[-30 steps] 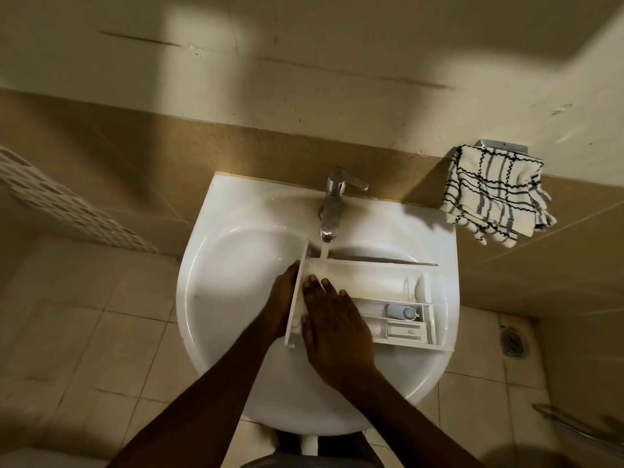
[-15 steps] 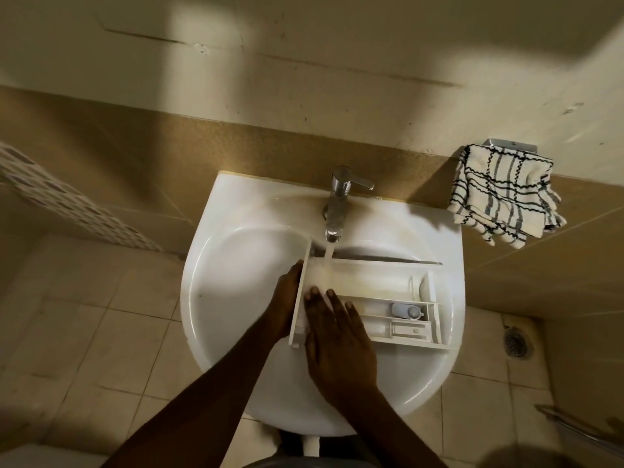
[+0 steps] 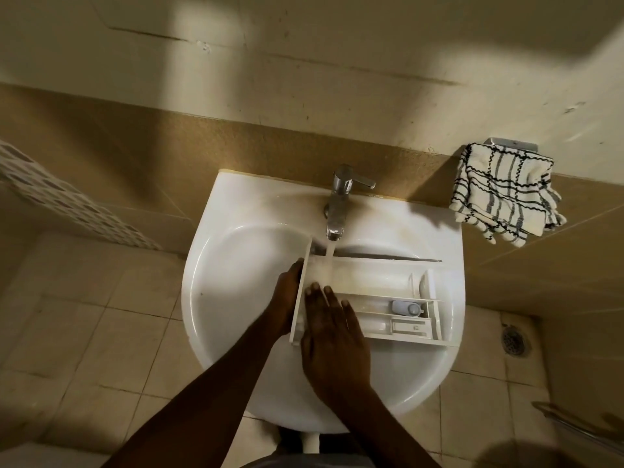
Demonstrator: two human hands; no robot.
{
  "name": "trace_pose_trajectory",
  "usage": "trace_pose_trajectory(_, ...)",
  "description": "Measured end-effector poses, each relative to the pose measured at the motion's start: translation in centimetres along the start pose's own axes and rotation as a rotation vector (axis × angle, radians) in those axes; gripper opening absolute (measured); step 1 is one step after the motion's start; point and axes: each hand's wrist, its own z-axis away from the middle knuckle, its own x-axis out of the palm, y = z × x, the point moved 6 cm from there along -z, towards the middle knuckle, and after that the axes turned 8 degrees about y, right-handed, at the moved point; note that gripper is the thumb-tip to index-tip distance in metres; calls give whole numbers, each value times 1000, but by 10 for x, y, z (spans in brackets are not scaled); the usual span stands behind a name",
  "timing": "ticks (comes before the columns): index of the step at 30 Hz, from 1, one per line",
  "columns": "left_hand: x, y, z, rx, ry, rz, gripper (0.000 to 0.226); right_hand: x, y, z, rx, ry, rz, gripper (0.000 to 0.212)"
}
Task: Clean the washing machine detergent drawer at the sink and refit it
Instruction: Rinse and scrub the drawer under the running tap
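Below, a white pedestal sink (image 3: pixel 216 298) takes up the middle of the tiled bathroom, set against a tan-tiled wall band. Across its bowl lies the white detergent drawer (image 3: pixel 371 292), open side up, long axis running left to right, its flat front panel at the left end and standing on edge, its back end reaching to the sink's right rim. The small blue-grey insert (image 3: pixel 407 308) sits in a narrow compartment toward the right end; the wide compartment runs along the far side.

The chrome tap (image 3: pixel 337 204) stands at the back of the sink, and its stream of water (image 3: pixel 328 261) falls into the left end of the wide compartment, just behind the front panel.

To the right, a cream cloth with black checks (image 3: pixel 503 194) hangs on a wall holder.

The right hand (image 3: pixel 334 336) lies flat and open, fingers spread, palm down over the drawer's left near part, fingertips beside the stream. The left hand (image 3: pixel 287 295) is pressed against the outer face of the front panel, fingers curled around its far edge, steadying the drawer.

A round floor drain (image 3: pixel 515 339) shows on the tiles at right.
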Motion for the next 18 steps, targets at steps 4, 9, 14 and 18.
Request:
trace_pose_trajectory(4, 0, 0, -1, 21, 10, 3, 41, 4, 6, -16, -44, 34, 24, 55)
trace_pose_trajectory(9, 0, -1, -1, 58, 11, 3, 40, 14, 20, -88, 65, 60, 64, 53)
trace_pose_trajectory(14, 1, 1, 1, 40, 5, -4, 39, 5, 7, -48, 58, -11, 16, 60)
trace_pose_trajectory(18, -3, 0, 0, 2, 2, -17, 47, -4, -3, 0, 6, -2, 42, 59)
